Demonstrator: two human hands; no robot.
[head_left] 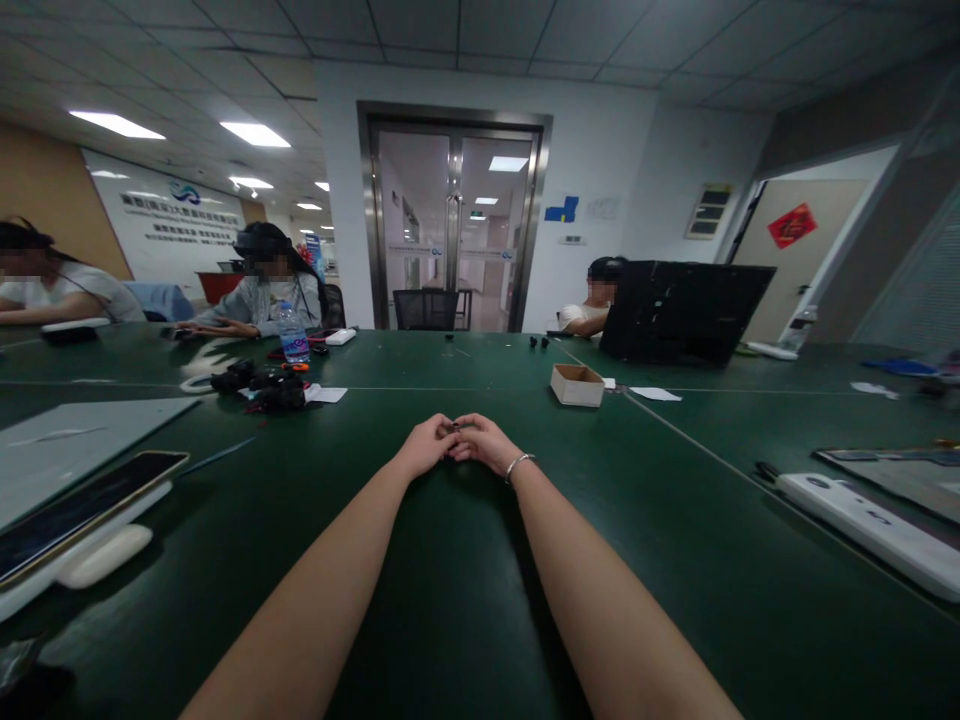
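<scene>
A small dark piece (455,425) lies between the left hand (429,446) and right hand (484,443), both loosely curled. Its long axis, and which hand grips it, I cannot tell.

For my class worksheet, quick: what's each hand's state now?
Left hand: curled at a small dark object of unclear shape; grip cannot be told.
Right hand: curled at the same object; grip cannot be told.
</scene>
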